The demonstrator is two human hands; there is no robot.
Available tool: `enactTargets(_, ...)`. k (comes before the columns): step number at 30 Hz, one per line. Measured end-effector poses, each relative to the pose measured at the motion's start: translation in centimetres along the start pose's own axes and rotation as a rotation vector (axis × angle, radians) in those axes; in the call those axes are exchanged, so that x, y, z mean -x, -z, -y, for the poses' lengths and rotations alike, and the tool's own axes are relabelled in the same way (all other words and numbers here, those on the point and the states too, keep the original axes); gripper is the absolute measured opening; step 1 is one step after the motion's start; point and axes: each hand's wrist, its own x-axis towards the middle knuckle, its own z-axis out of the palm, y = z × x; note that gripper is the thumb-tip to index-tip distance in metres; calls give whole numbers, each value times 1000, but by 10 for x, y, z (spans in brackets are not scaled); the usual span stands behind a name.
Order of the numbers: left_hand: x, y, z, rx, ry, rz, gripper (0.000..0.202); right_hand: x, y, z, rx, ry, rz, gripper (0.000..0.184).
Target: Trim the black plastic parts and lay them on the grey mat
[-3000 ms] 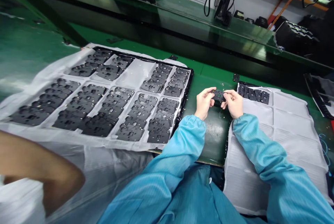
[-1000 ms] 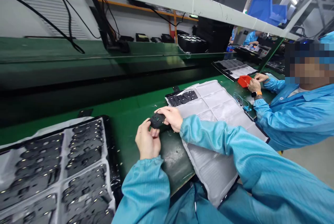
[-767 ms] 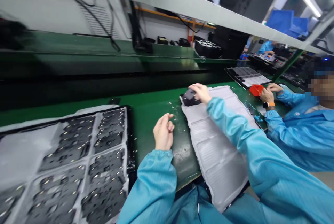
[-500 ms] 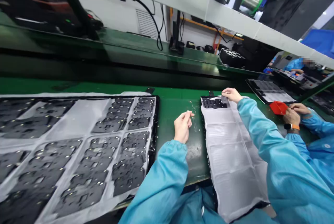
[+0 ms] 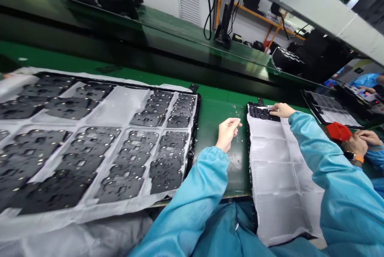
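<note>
My right hand [image 5: 281,110] reaches to the far end of the white-lined tray [image 5: 279,177] on my right. Its fingers are closed on a flat black part at the right end of a short row of black parts [image 5: 261,113]. My left hand [image 5: 227,131] hovers over the green bench between the two trays, fingers curled into a loose pinch; I cannot make out anything in it. To my left lies a large black tray [image 5: 194,129] with a white liner, its pockets filled with several stacks of flat black parts [image 5: 132,157].
A co-worker's hand with an orange-strapped watch [image 5: 355,147] works at the right beside a small red bin [image 5: 339,131]. Another black tray [image 5: 328,109] lies beyond it. A raised green shelf [image 5: 186,45] with cables and dark equipment runs along the back.
My hands, which held one black part together, came apart. The right hand carried the part to the row in the right tray; the left stayed over the bench. My view swung back left.
</note>
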Motion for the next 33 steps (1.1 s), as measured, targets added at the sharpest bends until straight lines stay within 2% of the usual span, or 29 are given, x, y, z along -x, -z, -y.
enactTargets(3, -1, 1, 1, -36, 11, 39, 28, -7, -4, 0, -63, -60, 14, 44)
enactTargets(6, -1, 2, 1, -66, 7, 55, 28, -8, -8, -7, -336, -123, 1, 39)
enactTargets(9, 0, 0, 0, -75, -8, 63, 28, -2, -10, -15, -596, -127, -37, 34)
enactTargets(12, 2, -1, 0, -85, -26, 42, 28, 3, -5, -18, -605, -97, -102, 25)
enactTargets(15, 0, 0, 2, -82, -33, 26, 28, -5, 9, -2, -521, -76, -240, 23)
enactTargets(17, -3, 3, 2, -80, -56, 9, 30, -17, 21, 27, -468, 3, -293, 25)
enactTargets(20, -6, 10, -4, -82, -136, -92, 33, -40, 33, 96, -301, 263, -274, 23)
enactTargets(22, -8, 16, -9, -83, -177, -197, 32, -59, 32, 148, -148, 452, -208, 20)
enactTargets(24, -11, 21, -14, -84, -192, -300, 33, -82, 22, 196, -32, 563, -142, 19)
enactTargets(26, -14, 26, -16, -88, -197, -381, 36, -107, 7, 236, 1, 571, -129, 21)
enactTargets(28, -17, 28, -15, -94, -190, -438, 39, -132, -11, 267, -53, 510, -171, 25)
enactTargets(30, -20, 30, -13, -102, -167, -483, 42, -154, -29, 290, -151, 424, -205, 33)
enactTargets(33, -22, 29, -10, -102, -144, -534, 42, -178, -51, 309, -257, 291, -216, 62)
